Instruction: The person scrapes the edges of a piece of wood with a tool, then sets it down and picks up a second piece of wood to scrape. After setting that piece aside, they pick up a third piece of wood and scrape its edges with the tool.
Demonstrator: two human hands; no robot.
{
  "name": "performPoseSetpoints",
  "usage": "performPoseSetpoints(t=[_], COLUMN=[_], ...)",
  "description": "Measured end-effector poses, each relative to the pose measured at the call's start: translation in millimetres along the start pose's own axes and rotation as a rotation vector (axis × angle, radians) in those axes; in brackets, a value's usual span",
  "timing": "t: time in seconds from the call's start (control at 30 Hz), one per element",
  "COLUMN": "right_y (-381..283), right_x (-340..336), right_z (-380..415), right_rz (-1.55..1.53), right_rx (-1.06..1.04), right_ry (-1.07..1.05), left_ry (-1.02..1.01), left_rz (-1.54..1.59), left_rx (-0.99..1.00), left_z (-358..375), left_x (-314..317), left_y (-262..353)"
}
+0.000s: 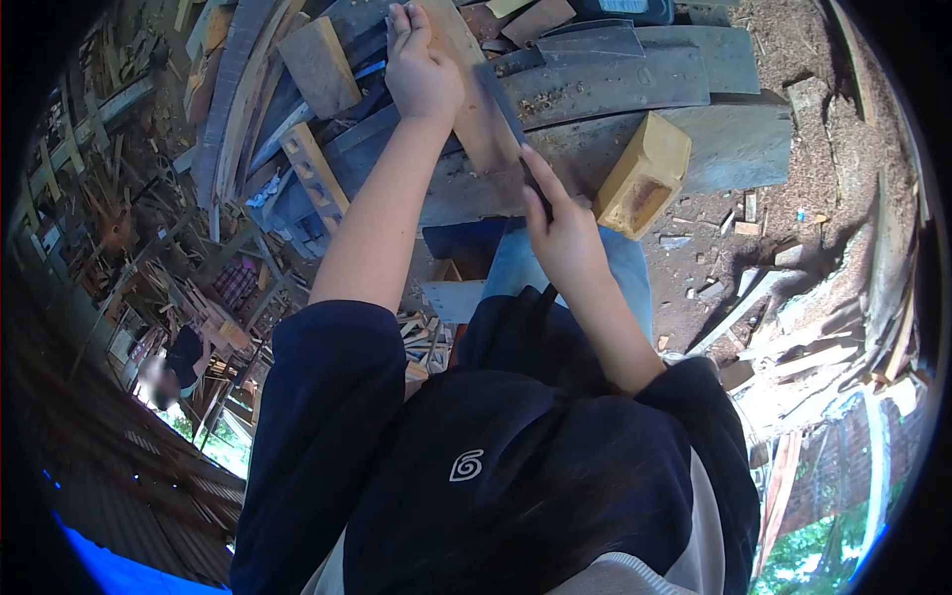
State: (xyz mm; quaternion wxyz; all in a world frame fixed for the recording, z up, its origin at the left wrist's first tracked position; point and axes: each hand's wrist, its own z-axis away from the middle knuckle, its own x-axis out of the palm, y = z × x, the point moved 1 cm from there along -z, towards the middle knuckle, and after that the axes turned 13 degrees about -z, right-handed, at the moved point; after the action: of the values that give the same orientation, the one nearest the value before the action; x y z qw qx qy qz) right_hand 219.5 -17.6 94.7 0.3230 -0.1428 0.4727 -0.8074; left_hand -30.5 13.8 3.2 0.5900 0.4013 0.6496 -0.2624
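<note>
The long, flat, pale brown wooden board (478,129) runs away from me, its near end just beside my right hand (570,233) and its far part by my left. That right hand is closed round the dark handle (536,188) of a long, dark, flat-bladed tool (504,107), the index finger stretched towards the blade, which lies along the board's right side. Just to the right of this hand sits a yellow, hollowed, box-shaped block (659,159). Farther out, my left hand (424,81) rests at the board's left side, partly open, fingers long and close together; whether they are hooked round its edge, I cannot tell. Left of that hand lies a brown rectangular wooden block (319,67), and broad, weathered grey planks (615,89) spread off to its right. I'd expect the board to be stiff, fairly light for its length and hardly fragile, with dry faces that shouldn't slip much, though a raw edge might splinter. I'd take it by its long left edge, near my left palm, with my fingertips well clear of the blade.
</note>
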Motion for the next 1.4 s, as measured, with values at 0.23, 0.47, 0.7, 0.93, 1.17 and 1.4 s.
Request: performPoseSetpoints(t=[0.23,0.47,0.7,0.93,1.17,1.4], right_y=[2.6,17.5,8.4,2.3,14.6,1.8], right_x=[-3.1,-2.1,-3.7,-6.7,3.1,5.7], right_z=[14.1,29.9,20.4,6.1,19.6,17.3], right_rz=[0.056,0.006,0.055,0.066,-0.024,-0.057], right_rx=[0.084,-0.067,0.0,0.063,-0.1,0.047], right_ry=[-0.002,0.069,0.049,0.002,0.09,0.055], left_ry=[-0.044,0.006,-0.111,-0.095,-0.139,-0.071], left_rz=[0.095,0.062,0.083,0.111,0.131,0.195], left_rx=[-0.06,-0.024,-0.116,-0.126,-0.19,-0.125], left_z=[-2.2,-1.7,-0.9,-2.3,-2.3,1.3], left_x=[-3.8,-3.3,-14.5,-12.8,-20.2,-11.8], left_y=[8.0,7.0,13.4,13.8,20.1,8.4])
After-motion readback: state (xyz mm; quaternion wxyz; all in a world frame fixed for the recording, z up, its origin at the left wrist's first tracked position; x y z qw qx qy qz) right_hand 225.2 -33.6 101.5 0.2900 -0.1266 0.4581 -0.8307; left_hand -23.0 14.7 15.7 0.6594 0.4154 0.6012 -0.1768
